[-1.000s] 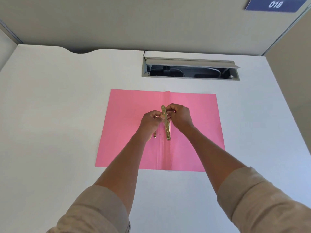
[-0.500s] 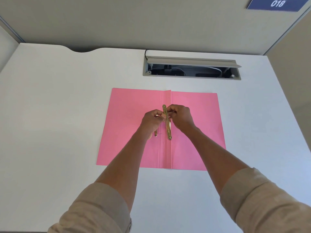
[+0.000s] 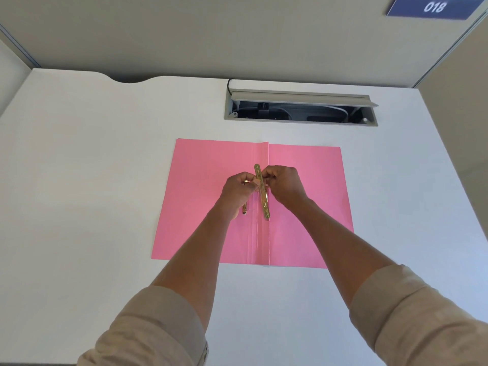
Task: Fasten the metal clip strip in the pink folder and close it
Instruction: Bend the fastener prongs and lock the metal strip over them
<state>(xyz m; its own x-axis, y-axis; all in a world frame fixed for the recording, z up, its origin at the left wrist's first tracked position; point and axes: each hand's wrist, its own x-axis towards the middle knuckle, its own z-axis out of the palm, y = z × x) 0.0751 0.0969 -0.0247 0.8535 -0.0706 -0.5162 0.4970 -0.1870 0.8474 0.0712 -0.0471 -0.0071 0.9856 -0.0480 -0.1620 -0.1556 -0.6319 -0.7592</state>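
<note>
Pink folder (image 3: 211, 196) lies open on the bench (image 3: 79, 180), metal strip (image 3: 262, 191) pinched over its spine by left hand (image 3: 239, 191) and right hand (image 3: 284, 184); fastening judged unfinished, closing still to be done.

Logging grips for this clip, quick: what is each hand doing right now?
Left hand: fingers curled, pinching the metal clip strip near its upper end.
Right hand: fingers curled, pinching the same strip from the other side.
</note>
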